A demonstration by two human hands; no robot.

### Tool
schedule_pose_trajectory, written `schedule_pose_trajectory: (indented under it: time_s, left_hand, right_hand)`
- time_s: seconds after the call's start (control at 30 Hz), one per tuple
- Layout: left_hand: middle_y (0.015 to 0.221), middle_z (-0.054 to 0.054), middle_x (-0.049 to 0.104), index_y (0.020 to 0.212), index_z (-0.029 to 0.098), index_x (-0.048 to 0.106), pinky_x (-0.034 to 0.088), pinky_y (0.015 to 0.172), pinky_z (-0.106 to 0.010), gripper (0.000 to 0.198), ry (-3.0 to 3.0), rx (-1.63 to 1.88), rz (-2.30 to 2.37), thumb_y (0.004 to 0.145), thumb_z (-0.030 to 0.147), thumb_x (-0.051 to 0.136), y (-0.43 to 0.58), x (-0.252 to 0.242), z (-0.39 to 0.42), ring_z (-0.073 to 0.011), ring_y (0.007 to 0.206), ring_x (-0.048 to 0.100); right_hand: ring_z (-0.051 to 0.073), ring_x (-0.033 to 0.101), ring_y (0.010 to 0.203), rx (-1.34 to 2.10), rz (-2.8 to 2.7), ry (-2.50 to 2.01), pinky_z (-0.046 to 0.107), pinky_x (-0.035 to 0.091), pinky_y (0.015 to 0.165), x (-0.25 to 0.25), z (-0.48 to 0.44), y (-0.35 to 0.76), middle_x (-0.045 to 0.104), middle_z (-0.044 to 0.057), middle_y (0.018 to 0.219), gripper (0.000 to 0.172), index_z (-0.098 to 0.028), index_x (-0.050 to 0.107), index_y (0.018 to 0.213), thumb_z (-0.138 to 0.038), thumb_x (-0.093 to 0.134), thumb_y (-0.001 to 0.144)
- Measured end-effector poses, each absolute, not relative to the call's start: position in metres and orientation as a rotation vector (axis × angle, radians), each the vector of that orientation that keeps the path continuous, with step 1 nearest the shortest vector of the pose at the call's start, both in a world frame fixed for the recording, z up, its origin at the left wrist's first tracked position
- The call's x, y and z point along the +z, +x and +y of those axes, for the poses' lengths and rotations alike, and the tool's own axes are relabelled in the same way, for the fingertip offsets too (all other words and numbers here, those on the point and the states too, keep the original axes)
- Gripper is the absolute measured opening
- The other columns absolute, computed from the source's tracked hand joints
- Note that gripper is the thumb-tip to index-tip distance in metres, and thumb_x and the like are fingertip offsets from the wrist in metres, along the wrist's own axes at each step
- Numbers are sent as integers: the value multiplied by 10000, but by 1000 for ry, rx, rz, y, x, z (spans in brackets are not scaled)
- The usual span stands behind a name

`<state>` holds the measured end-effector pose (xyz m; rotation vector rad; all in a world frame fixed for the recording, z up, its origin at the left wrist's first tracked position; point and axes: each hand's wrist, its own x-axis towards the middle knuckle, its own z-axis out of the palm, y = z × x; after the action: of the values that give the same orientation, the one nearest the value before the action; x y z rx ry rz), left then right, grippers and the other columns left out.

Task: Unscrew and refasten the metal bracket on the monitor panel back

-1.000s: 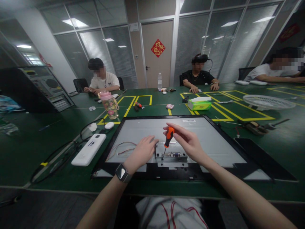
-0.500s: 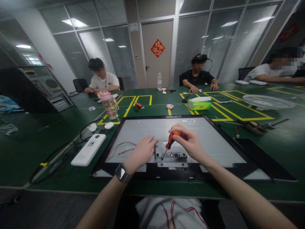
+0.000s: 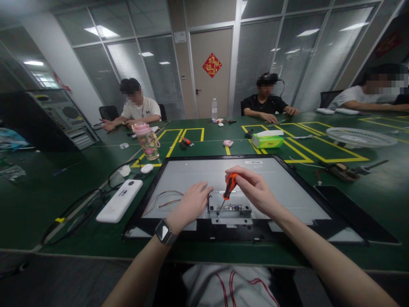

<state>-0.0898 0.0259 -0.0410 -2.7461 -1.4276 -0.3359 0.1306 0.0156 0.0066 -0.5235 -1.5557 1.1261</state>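
White box (image 3: 119, 201) near panel's left edge, bare tabletop (image 3: 38, 200) beyond. Left hand (image 3: 189, 205) flat, fingers spread loosely on monitor panel (image 3: 287, 187), beside metal bracket (image 3: 230, 209). Right hand (image 3: 253, 189) fingers gripping orange screwdriver (image 3: 227, 190), tip on bracket. Open panel surface rightward.

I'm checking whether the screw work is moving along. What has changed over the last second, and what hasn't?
The right hand closed from a fingertip hold on top of the screwdriver into a fuller grip and sank slightly; the tool's tip stayed on the metal bracket. The left hand stayed resting on the panel beside the bracket. Across the table, two people shifted their hands. The panel and the white box did not move.
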Motion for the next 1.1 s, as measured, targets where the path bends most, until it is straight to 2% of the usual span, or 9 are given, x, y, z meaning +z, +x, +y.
schedule_pose_trajectory:
  time_s: [0.13,0.23,0.3,0.47,0.57,0.7,0.87,0.93,1.1]
  left_hand:
    - [1385,-133,514,1312,168,509,363,1096,-416,401,-2750,-344,-1428,932,130,387,-90,-42,27,-243,1290,475]
    - [1395,-123,508,1309,188,504,363,1095,-420,399,-2759,-359,-1432,931,133,388,-90,-43,27,-237,1292,473]
    - [1395,-122,508,1305,190,507,364,1094,-420,395,-2758,-360,-1441,930,136,395,-90,-43,27,-237,1291,474]
    - [1376,-128,517,1319,175,504,364,1095,-407,405,-2751,-325,-1433,929,137,402,-89,-41,27,-240,1281,481]
    - [1365,-136,525,1317,162,510,361,1097,-404,404,-2755,-309,-1427,931,133,396,-89,-40,27,-241,1276,484]
    - [1382,-135,514,1319,162,510,351,1107,-403,407,-2761,-313,-1432,934,127,383,-89,-40,27,-239,1296,465]
    - [1383,-128,516,1308,183,511,361,1100,-419,397,-2764,-346,-1446,933,140,391,-89,-41,27,-236,1289,476]
    - [1387,-129,512,1305,184,511,364,1099,-420,394,-2763,-348,-1446,934,143,386,-89,-40,27,-237,1293,473]
    - [1389,-125,510,1313,183,505,363,1099,-415,401,-2761,-324,-1435,936,139,377,-89,-39,26,-240,1292,474]
  right_hand:
    - [206,602,1004,1164,-1542,-494,370,472,902,5,17,131,648,50,1040,219,-285,712,1066,-387,589,915]
    - [178,595,937,1111,-1581,-497,315,499,809,4,18,132,600,33,1037,153,-286,744,965,-367,662,865]
    - [163,606,875,1125,-1586,-506,307,508,774,5,17,133,611,26,992,155,-292,738,993,-344,661,869]
    - [195,630,954,1199,-1586,-479,384,488,901,7,16,132,682,44,1001,217,-295,691,1106,-352,576,930]
    - [200,594,1006,1171,-1613,-429,368,485,901,7,16,131,632,43,1023,160,-284,725,1000,-356,623,898]
    - [180,589,925,1156,-1628,-412,324,513,792,9,16,132,594,25,954,95,-284,740,898,-324,658,873]
    - [210,619,1010,1206,-1620,-464,408,474,929,9,15,133,685,56,1039,271,-292,657,1185,-360,542,949]
    - [215,608,1060,1233,-1609,-463,415,462,956,8,15,133,675,64,1105,293,-299,640,1218,-368,527,957]
    - [202,595,989,1142,-1657,-463,350,513,833,7,18,135,614,53,1056,203,-286,742,1031,-370,658,867]
